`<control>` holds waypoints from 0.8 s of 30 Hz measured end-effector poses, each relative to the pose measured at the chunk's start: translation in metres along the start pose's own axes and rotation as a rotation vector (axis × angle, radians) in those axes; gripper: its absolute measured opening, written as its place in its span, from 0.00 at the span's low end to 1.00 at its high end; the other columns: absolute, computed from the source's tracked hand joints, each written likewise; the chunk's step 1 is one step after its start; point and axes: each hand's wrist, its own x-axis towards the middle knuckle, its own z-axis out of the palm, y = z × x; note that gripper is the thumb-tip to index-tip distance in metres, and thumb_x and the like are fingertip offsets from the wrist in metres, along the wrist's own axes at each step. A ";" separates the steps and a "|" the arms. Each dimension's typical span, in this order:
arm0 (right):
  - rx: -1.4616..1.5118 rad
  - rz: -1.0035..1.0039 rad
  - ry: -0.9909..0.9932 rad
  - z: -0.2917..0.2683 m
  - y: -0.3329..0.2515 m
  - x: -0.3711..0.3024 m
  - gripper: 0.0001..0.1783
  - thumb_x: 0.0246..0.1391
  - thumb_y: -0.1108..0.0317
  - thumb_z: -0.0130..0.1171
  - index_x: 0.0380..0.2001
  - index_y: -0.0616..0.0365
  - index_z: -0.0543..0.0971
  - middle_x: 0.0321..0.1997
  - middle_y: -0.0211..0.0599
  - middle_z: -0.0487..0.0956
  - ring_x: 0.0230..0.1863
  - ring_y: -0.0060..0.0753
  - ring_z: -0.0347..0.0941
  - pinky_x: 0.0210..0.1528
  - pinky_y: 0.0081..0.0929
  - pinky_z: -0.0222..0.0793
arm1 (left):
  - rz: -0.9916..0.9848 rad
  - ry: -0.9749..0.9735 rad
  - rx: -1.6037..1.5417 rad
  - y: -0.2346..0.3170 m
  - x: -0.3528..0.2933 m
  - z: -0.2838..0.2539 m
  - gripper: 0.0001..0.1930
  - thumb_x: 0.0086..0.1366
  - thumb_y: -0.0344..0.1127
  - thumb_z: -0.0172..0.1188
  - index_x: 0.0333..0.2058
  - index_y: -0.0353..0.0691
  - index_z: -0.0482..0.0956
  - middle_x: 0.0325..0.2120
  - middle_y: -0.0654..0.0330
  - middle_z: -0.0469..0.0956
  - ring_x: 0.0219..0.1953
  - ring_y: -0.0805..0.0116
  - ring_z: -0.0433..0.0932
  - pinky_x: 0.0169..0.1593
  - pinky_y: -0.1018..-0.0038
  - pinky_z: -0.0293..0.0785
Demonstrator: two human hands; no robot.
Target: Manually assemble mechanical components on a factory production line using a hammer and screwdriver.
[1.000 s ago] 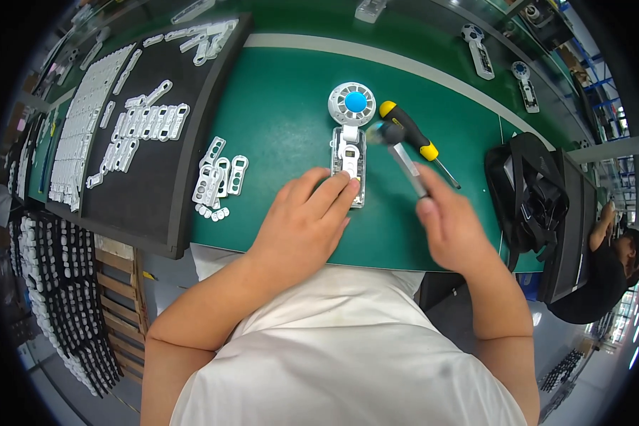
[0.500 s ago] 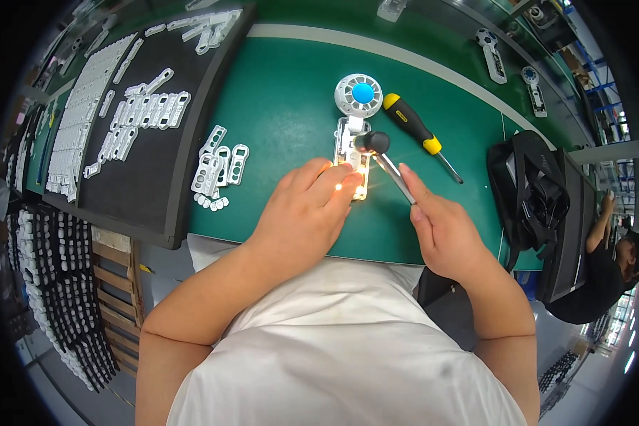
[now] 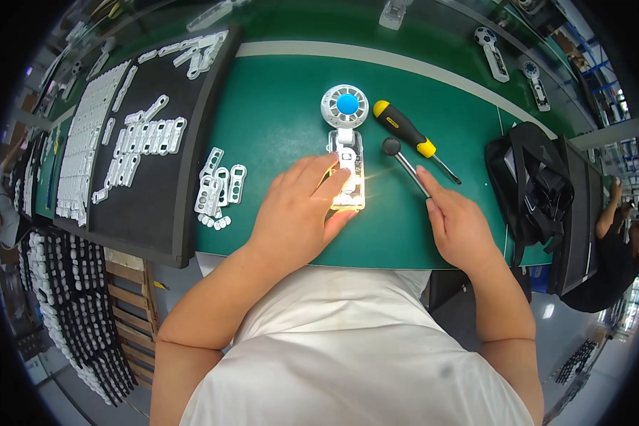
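A white handheld fan with a round slatted head and blue centre lies on the green table. Its clear, lit handle points toward me. My left hand is closed on that handle, fingers on its left side and top, thumb near the bottom end. A white slotted cover piece sits on the handle under my fingertips. My right hand grips the metal shaft of a small hammer. The hammer's round black head is to the right of the handle, apart from it. Beyond the hammer rests a black-and-yellow screwdriver.
White cover pieces and small button strips lie left of my left hand. A black foam tray with rows of white parts fills the far left. A black bag stands at right. More fans lie at the back; another person is at far right.
The hammer has moved off the fan's handle, out to the right with my right hand. My left thumb has shifted to the handle's near end. The whole view has shifted slightly.
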 end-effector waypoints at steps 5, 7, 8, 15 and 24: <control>-0.033 0.023 0.007 0.003 0.000 0.002 0.33 0.71 0.71 0.55 0.77 0.43 0.69 0.37 0.49 0.82 0.36 0.58 0.80 0.40 0.52 0.77 | -0.010 0.007 0.014 -0.002 -0.003 0.003 0.29 0.61 0.40 0.77 0.59 0.36 0.80 0.63 0.50 0.76 0.62 0.48 0.77 0.61 0.54 0.75; -0.042 0.023 0.002 0.002 0.000 0.002 0.34 0.70 0.71 0.55 0.78 0.42 0.69 0.37 0.49 0.82 0.36 0.58 0.80 0.40 0.52 0.77 | -0.008 0.013 0.011 -0.003 -0.003 0.003 0.29 0.61 0.41 0.77 0.59 0.36 0.80 0.63 0.50 0.77 0.62 0.48 0.78 0.61 0.54 0.75; -0.072 0.030 -0.008 0.000 -0.001 0.002 0.34 0.70 0.71 0.55 0.78 0.43 0.69 0.37 0.49 0.82 0.36 0.58 0.80 0.40 0.52 0.77 | -0.009 0.014 0.011 -0.003 -0.003 0.003 0.29 0.61 0.41 0.77 0.59 0.36 0.80 0.63 0.50 0.77 0.62 0.48 0.78 0.61 0.54 0.75; -0.017 0.040 0.007 -0.007 -0.002 0.004 0.33 0.70 0.76 0.53 0.78 0.50 0.69 0.35 0.49 0.82 0.36 0.54 0.79 0.42 0.45 0.76 | -0.038 -0.011 0.014 -0.005 -0.007 0.005 0.33 0.62 0.42 0.77 0.64 0.37 0.77 0.64 0.49 0.76 0.64 0.47 0.76 0.65 0.54 0.73; 0.466 -0.341 0.150 -0.001 -0.022 -0.010 0.38 0.66 0.81 0.52 0.78 0.52 0.67 0.36 0.50 0.82 0.32 0.52 0.78 0.38 0.42 0.77 | -0.115 -0.018 -0.128 -0.009 -0.002 0.007 0.47 0.61 0.43 0.78 0.74 0.37 0.63 0.67 0.45 0.74 0.71 0.42 0.70 0.71 0.51 0.68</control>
